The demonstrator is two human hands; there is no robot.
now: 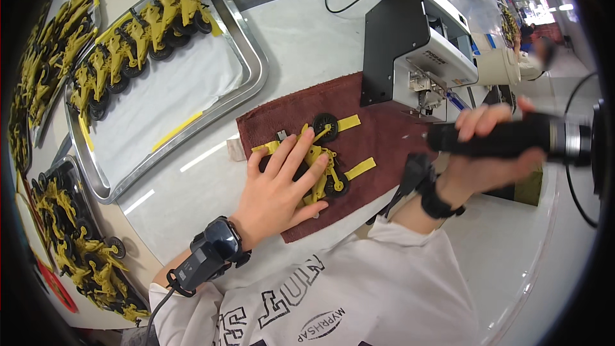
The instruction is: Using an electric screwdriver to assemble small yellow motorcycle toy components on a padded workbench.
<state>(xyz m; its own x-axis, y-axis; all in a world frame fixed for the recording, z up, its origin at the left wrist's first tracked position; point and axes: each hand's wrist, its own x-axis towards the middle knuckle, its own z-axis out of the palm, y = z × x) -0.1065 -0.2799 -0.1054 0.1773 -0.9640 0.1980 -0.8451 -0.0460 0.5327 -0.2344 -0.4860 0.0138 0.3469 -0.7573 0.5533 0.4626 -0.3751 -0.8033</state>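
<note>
A yellow and black toy motorcycle [318,170] lies on a dark red cloth [378,131], its two black wheels toward the right. My left hand [278,182] rests on top of it, fingers spread and stretched out, covering much of its left part. Two yellow tape strips [360,168] stick to the cloth beside the wheels. To the right, my right hand [490,134] is wrapped round a thick black electric screwdriver [525,138] with a silver collar, held sideways and blurred. Its left end is near the screw feeder [416,51], a black and white box at the cloth's far edge.
At the far left, a metal tray [256,67] lined with white paper holds a row of similar yellow toy motorcycles [138,41]. More yellow parts fill trays [90,243] along the left edge. Black cables [570,186] hang at the right. A cream container [500,67] stands behind the feeder.
</note>
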